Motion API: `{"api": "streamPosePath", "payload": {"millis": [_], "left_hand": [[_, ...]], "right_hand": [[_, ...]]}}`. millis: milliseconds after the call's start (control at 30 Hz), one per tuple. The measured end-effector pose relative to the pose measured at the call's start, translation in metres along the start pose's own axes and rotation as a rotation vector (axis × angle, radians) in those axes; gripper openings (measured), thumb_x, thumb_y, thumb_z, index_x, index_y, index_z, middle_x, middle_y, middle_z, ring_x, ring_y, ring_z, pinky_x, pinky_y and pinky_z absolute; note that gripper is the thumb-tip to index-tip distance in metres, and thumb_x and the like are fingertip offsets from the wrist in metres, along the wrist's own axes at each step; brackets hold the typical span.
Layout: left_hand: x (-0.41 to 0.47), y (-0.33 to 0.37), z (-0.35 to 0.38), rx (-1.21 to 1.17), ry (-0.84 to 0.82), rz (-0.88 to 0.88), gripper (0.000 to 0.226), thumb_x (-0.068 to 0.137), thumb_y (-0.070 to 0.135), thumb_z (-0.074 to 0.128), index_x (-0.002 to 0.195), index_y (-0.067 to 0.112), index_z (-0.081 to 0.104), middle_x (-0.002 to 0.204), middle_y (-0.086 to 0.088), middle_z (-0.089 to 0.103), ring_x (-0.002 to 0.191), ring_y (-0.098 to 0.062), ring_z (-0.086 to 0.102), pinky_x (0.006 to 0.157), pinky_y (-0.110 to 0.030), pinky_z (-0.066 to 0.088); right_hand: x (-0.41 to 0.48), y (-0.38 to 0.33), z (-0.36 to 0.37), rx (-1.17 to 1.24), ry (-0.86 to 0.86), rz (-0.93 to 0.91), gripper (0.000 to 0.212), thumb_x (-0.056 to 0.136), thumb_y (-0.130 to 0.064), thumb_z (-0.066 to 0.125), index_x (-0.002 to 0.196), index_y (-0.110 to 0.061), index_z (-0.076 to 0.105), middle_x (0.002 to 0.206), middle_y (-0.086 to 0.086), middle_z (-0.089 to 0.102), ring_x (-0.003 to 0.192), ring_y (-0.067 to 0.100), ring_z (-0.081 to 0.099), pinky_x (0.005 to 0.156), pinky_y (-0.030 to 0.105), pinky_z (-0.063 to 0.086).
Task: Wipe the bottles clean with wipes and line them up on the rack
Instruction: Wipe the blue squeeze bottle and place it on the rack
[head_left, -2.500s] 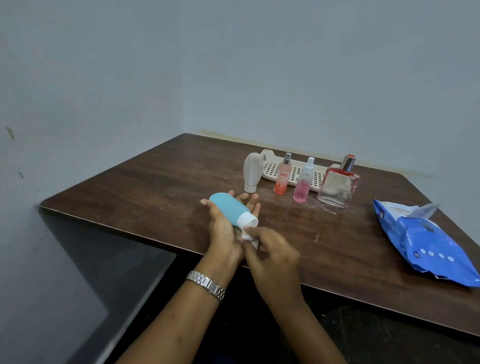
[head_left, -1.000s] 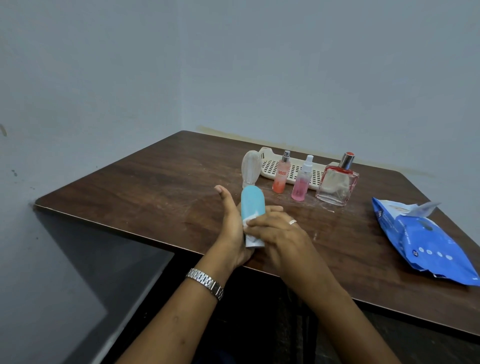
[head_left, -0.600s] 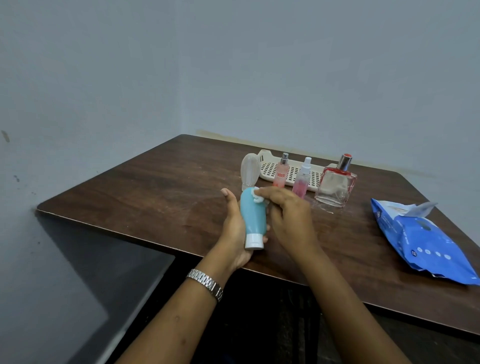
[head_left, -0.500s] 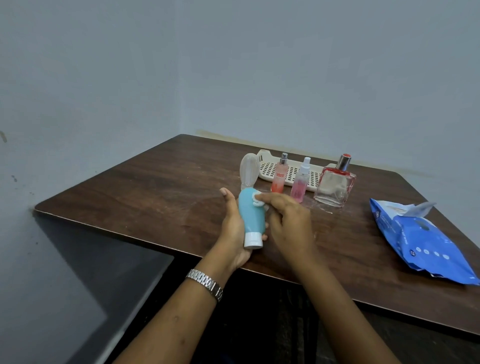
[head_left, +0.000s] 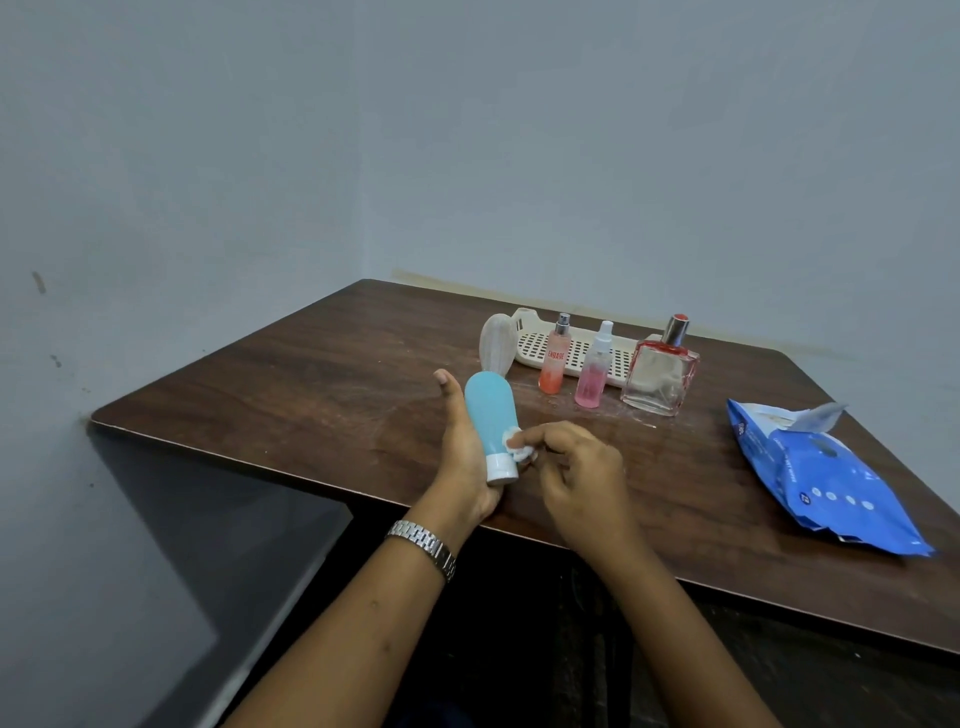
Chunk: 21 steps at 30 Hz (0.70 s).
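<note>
My left hand (head_left: 465, 457) holds a blue squeeze bottle (head_left: 491, 415) with its white cap pointing toward me, thumb up along its left side. My right hand (head_left: 579, 478) pinches a small wadded white wipe (head_left: 517, 448) against the bottle's lower right side, just above the cap. Behind stand a white squeeze bottle (head_left: 496, 345), an orange spray bottle (head_left: 555, 358), a pink spray bottle (head_left: 594, 376) and a square glass perfume bottle (head_left: 660, 376). All four stand on the table in front of the cream perforated rack (head_left: 530, 340).
A blue wipes pack (head_left: 821, 473) lies open at the right of the dark wooden table (head_left: 311, 384). The table's near edge runs just under my hands. Grey walls close the left and the back.
My right hand slid the wipe from the bottle's rounded far end down to just above the cap. My left hand kept holding the bottle in about the same place.
</note>
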<state>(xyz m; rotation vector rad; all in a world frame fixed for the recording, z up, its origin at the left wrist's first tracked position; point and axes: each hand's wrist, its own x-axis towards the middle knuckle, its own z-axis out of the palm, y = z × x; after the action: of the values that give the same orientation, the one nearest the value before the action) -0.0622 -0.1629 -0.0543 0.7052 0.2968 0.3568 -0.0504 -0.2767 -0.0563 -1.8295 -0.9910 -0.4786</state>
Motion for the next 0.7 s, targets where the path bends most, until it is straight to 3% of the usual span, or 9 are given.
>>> {"api": "streamPosePath", "payload": {"millis": [100, 167, 267, 367, 500, 600, 700], "left_hand": [[-0.005, -0.001, 0.003, -0.034, -0.029, 0.019, 0.085, 0.060, 0.085, 0.045, 0.094, 0.008, 0.054, 0.054, -0.003, 0.047, 0.040, -0.015, 0.048, 0.040, -0.021, 0.043], [-0.004, -0.001, 0.004, -0.027, -0.048, 0.054, 0.109, 0.037, 0.087, 0.065, 0.108, 0.006, 0.055, 0.060, -0.005, 0.052, 0.045, -0.017, 0.053, 0.044, -0.025, 0.046], [-0.004, 0.010, 0.003, 0.003, 0.018, 0.124, 0.133, 0.015, 0.086, 0.072, 0.119, 0.004, 0.056, 0.076, -0.008, 0.058, 0.058, -0.020, 0.060, 0.048, -0.029, 0.051], [0.003, 0.041, 0.001, 0.040, 0.104, 0.219, 0.110, 0.035, 0.081, 0.066, 0.115, 0.006, 0.055, 0.074, -0.006, 0.059, 0.052, -0.015, 0.059, 0.044, -0.025, 0.050], [0.021, 0.086, 0.002, 0.172, 0.110, 0.265, 0.068, 0.057, 0.057, 0.075, 0.100, 0.008, 0.057, 0.074, -0.005, 0.061, 0.057, -0.015, 0.058, 0.050, -0.025, 0.052], [0.041, 0.109, 0.004, 0.256, 0.142, 0.268, 0.033, 0.075, 0.028, 0.080, 0.089, 0.010, 0.056, 0.070, -0.004, 0.059, 0.056, -0.015, 0.055, 0.052, -0.026, 0.049], [0.075, 0.122, 0.006, 0.357, 0.177, 0.255, 0.025, 0.078, 0.011, 0.077, 0.088, 0.006, 0.054, 0.070, -0.007, 0.055, 0.054, -0.015, 0.052, 0.047, -0.023, 0.048]], "right_hand": [[0.004, -0.001, -0.014, 0.004, -0.094, -0.014, 0.041, 0.070, 0.020, 0.052, 0.082, -0.013, 0.074, 0.086, -0.013, 0.066, 0.086, -0.013, 0.058, 0.079, 0.002, 0.040], [0.009, -0.002, -0.023, 0.067, -0.152, 0.043, 0.038, 0.074, 0.018, 0.055, 0.083, -0.013, 0.074, 0.088, -0.012, 0.069, 0.086, -0.007, 0.062, 0.079, 0.006, 0.043], [0.015, -0.007, -0.032, 0.369, -0.077, 0.143, 0.022, 0.080, 0.018, 0.057, 0.085, 0.000, 0.069, 0.085, -0.005, 0.071, 0.082, 0.000, 0.066, 0.076, 0.012, 0.048], [0.019, -0.005, -0.032, 0.544, 0.027, 0.227, 0.017, 0.082, 0.017, 0.055, 0.085, 0.003, 0.065, 0.074, -0.008, 0.071, 0.077, -0.003, 0.065, 0.070, 0.010, 0.047], [0.032, 0.007, -0.019, 0.586, 0.068, 0.370, 0.026, 0.085, 0.013, 0.054, 0.082, -0.009, 0.066, 0.076, -0.008, 0.070, 0.072, -0.002, 0.065, 0.064, 0.010, 0.048], [0.047, 0.011, -0.005, 0.598, 0.036, 0.492, 0.021, 0.086, 0.011, 0.051, 0.090, -0.004, 0.066, 0.083, 0.002, 0.069, 0.073, 0.006, 0.065, 0.060, 0.014, 0.051], [0.068, 0.027, 0.011, 0.516, 0.005, 0.535, 0.025, 0.085, 0.011, 0.051, 0.085, -0.007, 0.067, 0.091, 0.011, 0.069, 0.082, 0.017, 0.065, 0.073, 0.027, 0.056]]}}
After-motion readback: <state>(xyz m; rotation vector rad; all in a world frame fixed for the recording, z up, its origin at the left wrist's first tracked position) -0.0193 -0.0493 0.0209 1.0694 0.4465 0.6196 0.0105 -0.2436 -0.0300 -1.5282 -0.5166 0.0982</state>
